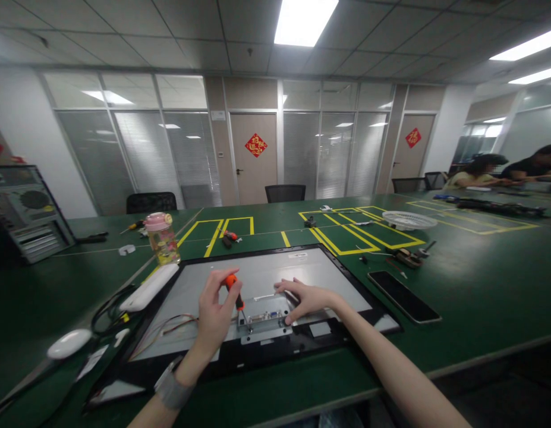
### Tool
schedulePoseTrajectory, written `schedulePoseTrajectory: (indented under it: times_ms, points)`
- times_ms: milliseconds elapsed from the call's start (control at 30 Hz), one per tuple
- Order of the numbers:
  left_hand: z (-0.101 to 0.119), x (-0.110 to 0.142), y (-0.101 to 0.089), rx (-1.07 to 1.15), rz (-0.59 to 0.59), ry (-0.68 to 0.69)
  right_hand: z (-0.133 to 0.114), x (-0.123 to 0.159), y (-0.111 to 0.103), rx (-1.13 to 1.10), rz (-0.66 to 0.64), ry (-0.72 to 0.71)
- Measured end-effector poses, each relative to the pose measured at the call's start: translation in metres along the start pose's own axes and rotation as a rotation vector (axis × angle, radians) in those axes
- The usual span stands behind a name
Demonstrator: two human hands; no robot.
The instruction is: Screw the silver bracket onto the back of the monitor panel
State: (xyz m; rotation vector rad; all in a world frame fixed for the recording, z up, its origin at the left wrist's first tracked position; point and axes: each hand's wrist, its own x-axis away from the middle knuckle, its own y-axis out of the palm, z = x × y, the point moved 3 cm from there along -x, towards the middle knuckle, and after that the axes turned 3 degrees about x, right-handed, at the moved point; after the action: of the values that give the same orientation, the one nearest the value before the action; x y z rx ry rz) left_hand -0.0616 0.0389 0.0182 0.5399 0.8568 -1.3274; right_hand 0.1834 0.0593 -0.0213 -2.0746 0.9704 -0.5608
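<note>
A monitor panel (257,267) with a black frame lies back side up on the green table in front of me. My left hand (216,309) is closed round a screwdriver (238,300) with an orange and black handle. Its shaft points down at the left end of a metal bracket (261,333) with connector ports along it. My right hand (308,299) lies over the bracket's right side, fingers spread, the thumb touching near its right end. Thin coloured wires (168,327) run across the panel left of my left hand. Whether the screwdriver tip sits in a screw is too small to tell.
A pink-lidded bottle (161,241) and a white elongated case (150,288) stand left of the panel. Right of it lie a phone (404,296) and small tools (409,257). An open computer case (28,211) is far left; people (480,172) sit far right.
</note>
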Motion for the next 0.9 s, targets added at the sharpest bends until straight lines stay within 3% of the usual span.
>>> schedulePoseTrajectory:
  times_ms: [267,433,900]
  points:
    - [0.005,0.0,0.002,0.046,-0.05,-0.075,0.0,0.001,-0.001,-0.005,-0.006,-0.007]
    - [-0.001,0.0,0.004,0.033,-0.027,-0.008,-0.001,0.002,-0.001,-0.012,0.0,-0.013]
    - [0.008,-0.001,0.005,-0.023,-0.069,-0.016,0.001,0.002,-0.001,-0.014,0.002,-0.007]
